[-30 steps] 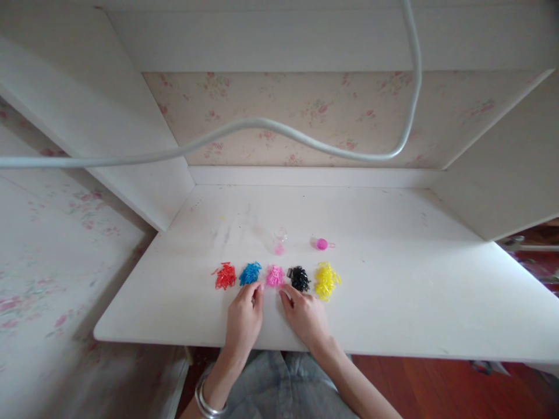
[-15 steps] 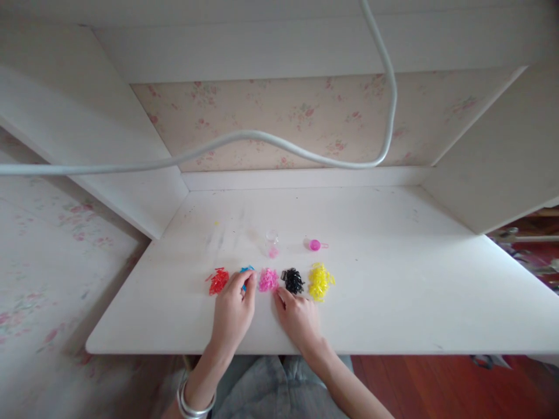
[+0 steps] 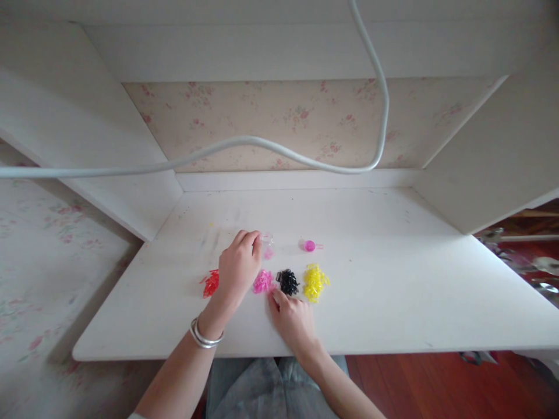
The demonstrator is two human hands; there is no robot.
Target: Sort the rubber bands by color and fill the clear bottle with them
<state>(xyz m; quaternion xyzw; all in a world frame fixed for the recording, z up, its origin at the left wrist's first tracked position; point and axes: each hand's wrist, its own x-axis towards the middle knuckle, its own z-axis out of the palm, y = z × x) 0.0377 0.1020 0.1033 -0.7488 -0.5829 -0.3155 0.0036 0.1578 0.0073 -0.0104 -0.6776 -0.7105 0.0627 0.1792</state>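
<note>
My left hand [image 3: 241, 261] is pinched closed at the left rim of a small clear jar [image 3: 268, 240], which has some pink pieces at its base. What its fingertips hold, if anything, is too small to make out. My right hand [image 3: 292, 317] rests low on the table, thumb and forefinger closed together at the front edge of a pile of small pink rubber bands [image 3: 262, 281]. Right of that pile lie black rubber bands [image 3: 289, 281], then yellow rubber bands [image 3: 315, 283]. Red rubber bands [image 3: 211, 283] show left of my left forearm; the blue pile is hidden.
A round pink lid [image 3: 310, 246] with a thin tab lies right of the jar. A white cable [image 3: 248, 141] hangs across the view above the white table [image 3: 375, 302]. Side panels [image 3: 476, 151] and a back wall [image 3: 305, 116] with floral paper enclose the far side.
My left hand has moved forward from the blue pile to the jar's rim, and its arm now covers that pile. My right hand stays by the pink pile. The view has shifted slightly.
</note>
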